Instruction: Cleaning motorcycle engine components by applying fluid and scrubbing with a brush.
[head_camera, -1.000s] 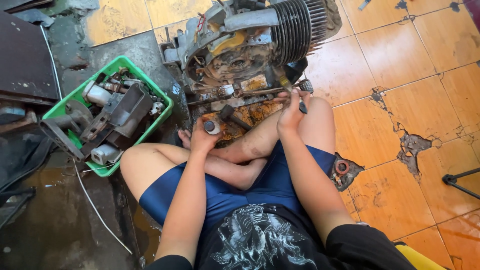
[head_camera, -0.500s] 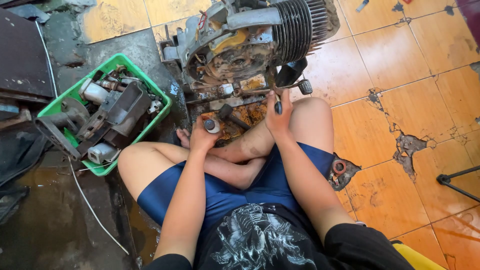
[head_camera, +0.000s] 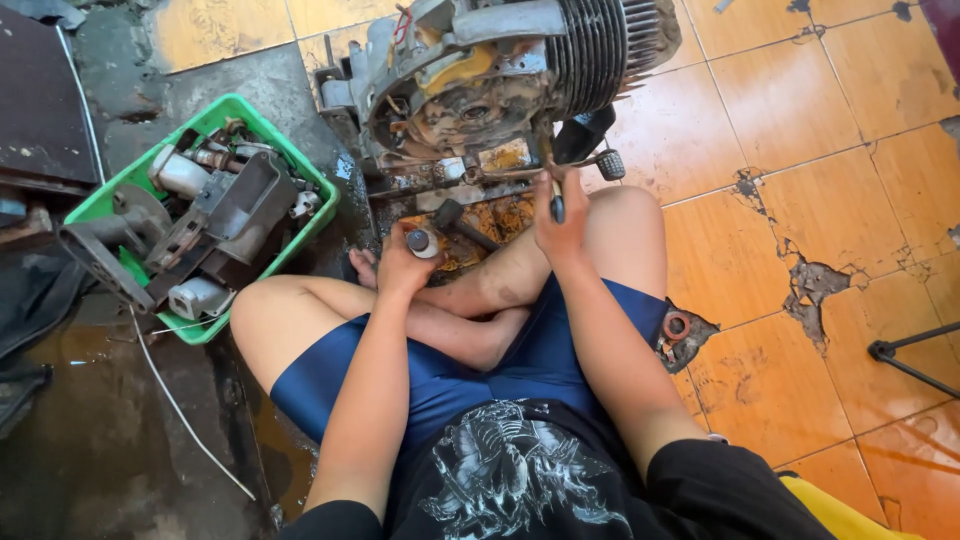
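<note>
Orange floor tiles (head_camera: 800, 130), cracked and grimy, carry a finned engine (head_camera: 500, 75) just ahead of the seated person's crossed legs, with a green crate (head_camera: 300, 150) of metal parts beside it. Right hand (head_camera: 560, 220) grips a dark-handled tool (head_camera: 556, 200) upright against the engine's underside — left hand (head_camera: 405, 262) closes around a small round-capped object (head_camera: 424, 242) above the knee.

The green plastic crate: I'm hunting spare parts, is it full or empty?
Full: the green plastic crate is heaped above its rim with grey metal engine parts.

Green crate (head_camera: 312, 190) of grimy metal parts, white cord (head_camera: 180, 410) on wet concrete, cracked orange tiles (head_camera: 800, 290)
</note>
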